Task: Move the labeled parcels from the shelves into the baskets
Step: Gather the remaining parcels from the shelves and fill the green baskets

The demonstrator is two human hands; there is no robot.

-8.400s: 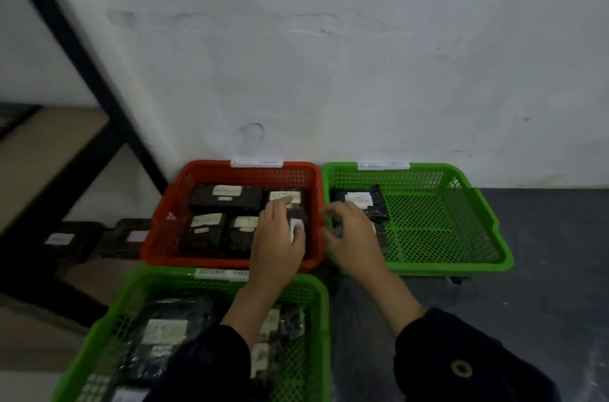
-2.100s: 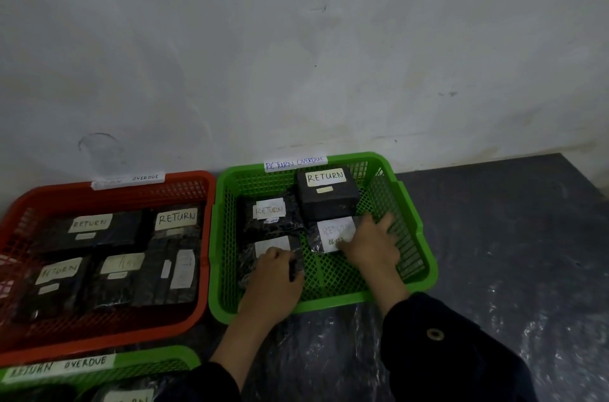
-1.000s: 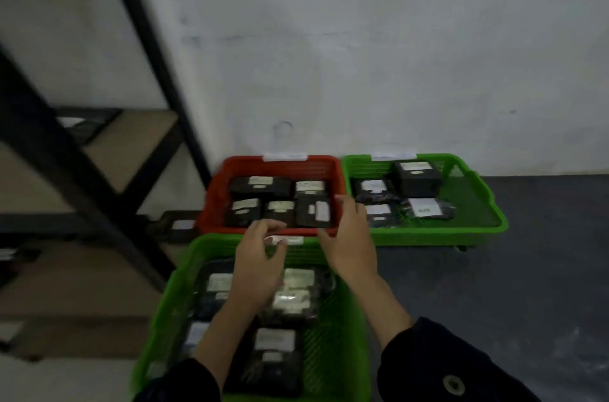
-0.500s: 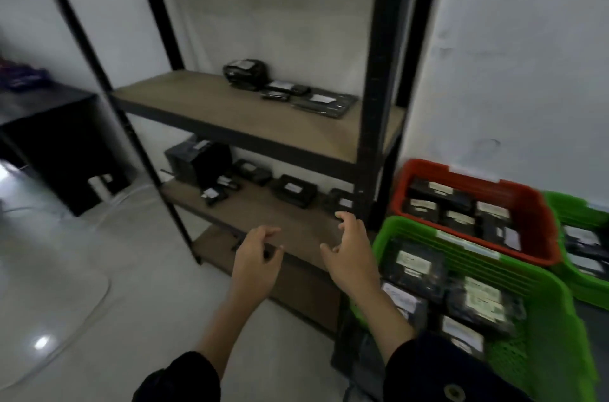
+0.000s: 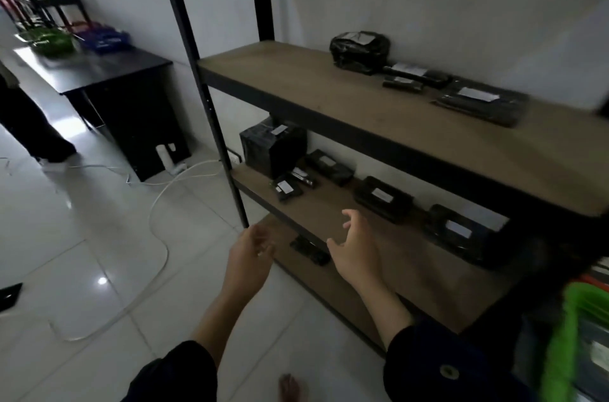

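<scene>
A black metal shelf unit with wooden boards (image 5: 412,111) fills the right half. Several black wrapped parcels with white labels lie on it: a lumpy one (image 5: 359,50) and a flat one (image 5: 481,102) on the upper board, a big box (image 5: 273,146) and flat packs (image 5: 382,199) (image 5: 461,233) on the middle board. A small dark item (image 5: 309,250) lies on the lowest board. My left hand (image 5: 250,256) and my right hand (image 5: 357,246) hover empty, fingers apart, in front of the middle board. A green basket (image 5: 560,345) shows at the right edge.
A black desk (image 5: 108,72) stands at the left with green and blue baskets (image 5: 52,39) on it. A white cable (image 5: 158,227) loops over the tiled floor. Another person's legs (image 5: 29,128) are at the far left. My bare foot (image 5: 290,387) is at the bottom.
My view has swung left from the floor baskets to the shelf unit and closer to it. Both hands left the baskets empty and now reach toward the middle board.
</scene>
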